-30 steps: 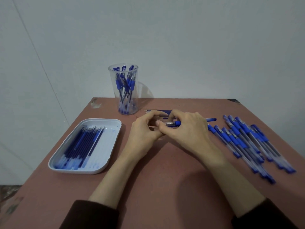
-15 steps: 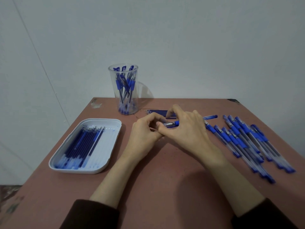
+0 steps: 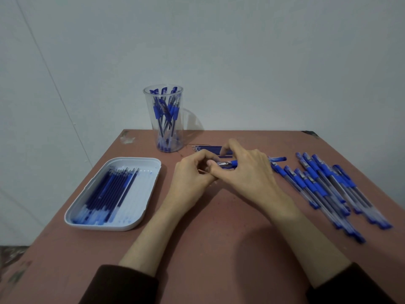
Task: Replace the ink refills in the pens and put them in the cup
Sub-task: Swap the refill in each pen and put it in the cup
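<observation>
Pen [image 3: 232,164] held over the table [image 3: 219,242] centre, lying roughly level, metal tip pointing left, blue end cap sticking out past the right hand's far side. Right hand [image 3: 247,174] grips the barrel, fingers curled over it; index finger arched up, its tip down by the loose refills behind. Left hand [image 3: 192,175] curled tight, thumb and index meeting at the pen's metal tip, pinching it as far as can be seen. The two hands touch at the fingertips. A thin pale sliver shows under the left fingers, too small to tell what it is.

Loose refills [image 3: 208,148] lie in a short row just behind the hands, partly hidden by the right index. Pile of pens [image 3: 328,189] lies spread to the right, near the right wrist, some overlapping. Dark sleeves at both forearms.

Cup [image 3: 148,119], clear, upright at the table's back edge left of the hands, holds several blue pens leaning inside. Tray [image 3: 142,189], white, on the left, holds refills [image 3: 109,189] lined up along its left half.
</observation>
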